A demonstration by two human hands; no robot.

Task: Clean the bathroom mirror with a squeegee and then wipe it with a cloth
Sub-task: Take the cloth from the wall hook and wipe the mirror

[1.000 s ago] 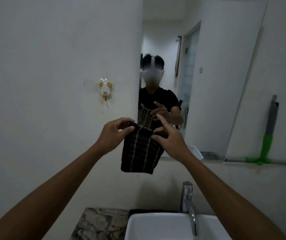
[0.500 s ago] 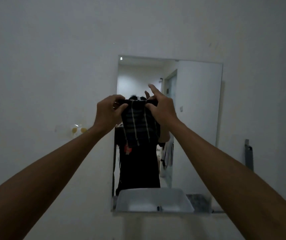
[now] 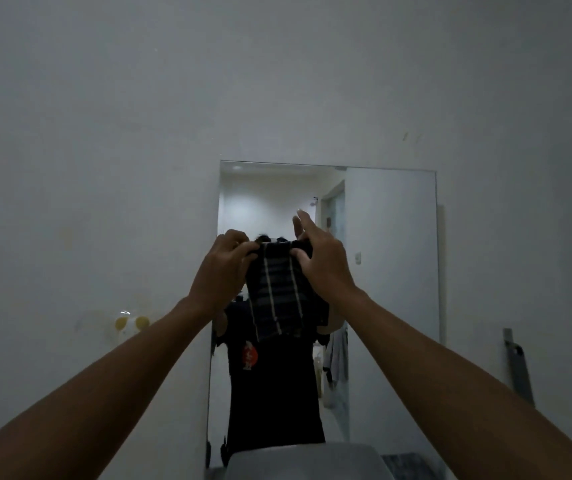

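Two hands are raised before the mirror (image 3: 392,258), and a dark striped cloth (image 3: 279,292) is held between them by its top edge. The left hand (image 3: 222,271) is clenched on the cloth's upper left corner. The right hand (image 3: 324,261) pinches the upper right corner, its forefinger left extended upward. The cloth hangs folded in front of the glass; contact with it cannot be told. A squeegee handle (image 3: 518,365) leans against the wall at right.

Left hand (image 3: 223,268), right hand (image 3: 326,265) grip striped cloth (image 3: 279,292) top edge; mirror (image 3: 392,271) behind
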